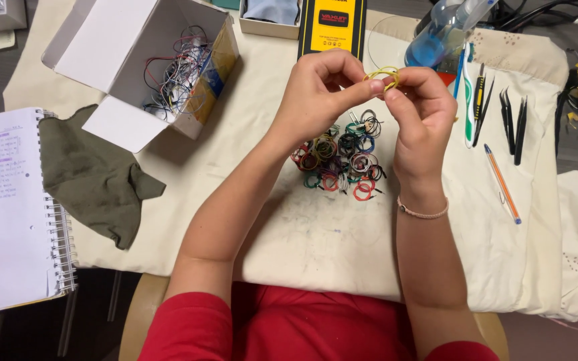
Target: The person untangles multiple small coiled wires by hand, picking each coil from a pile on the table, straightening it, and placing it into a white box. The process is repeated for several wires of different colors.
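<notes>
— Your hands: what are they doing?
— Your left hand (pixel 319 90) and right hand (pixel 421 100) meet, both pinching a small yellow wire coil (pixel 384 75) between fingertips.
— And under them?
— A pile of coloured wire coils (pixel 340 157) lies on the counter (pixel 316 234) just below your hands; a white box of wires (pixel 168 67) sits well left.

Both hands meet above the cloth (pixel 316 234), the left hand (pixel 316 93) and right hand (pixel 423 107) pinching a wire loop (pixel 384 75) between them. Beneath them lies a pile of coiled wires (pixel 340 157). Left of the pile stands an open box (pixel 148 67) with loose wires in it; further left lie a rag (pixel 91 174) and a notebook (pixel 15 214). Right of the hands lie a toothbrush (pixel 469 100), tweezers (pixel 513 120) and a pen (pixel 502 184).
</notes>
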